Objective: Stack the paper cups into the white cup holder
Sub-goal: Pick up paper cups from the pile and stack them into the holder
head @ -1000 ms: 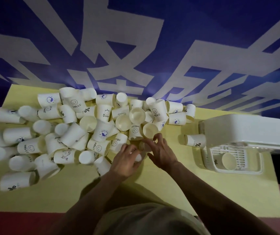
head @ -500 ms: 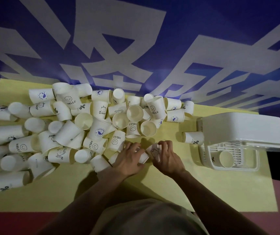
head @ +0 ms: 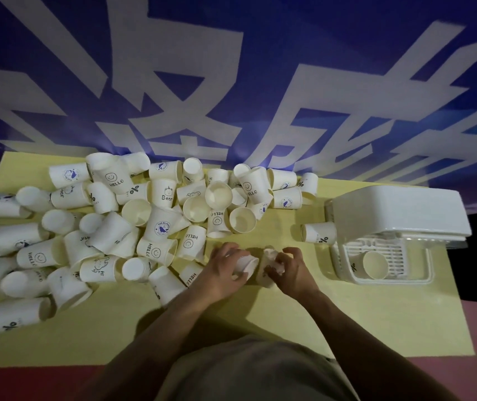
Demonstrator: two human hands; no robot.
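Fingers of the left hand (head: 225, 270) curl round one cup (head: 246, 263); the right hand (head: 290, 270) grips another (head: 266, 270), both left of the holder (head: 399, 224); nesting them crooked may crush a rim; a stray elbow could topple the pile (head: 116, 224).

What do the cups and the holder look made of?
Cups: thin matte paper by the look, with printed logos and rolled rims. Holder: likely moulded plastic, smooth and slightly glossy, with a slotted grid floor. Both hands, left and right, grip cups.
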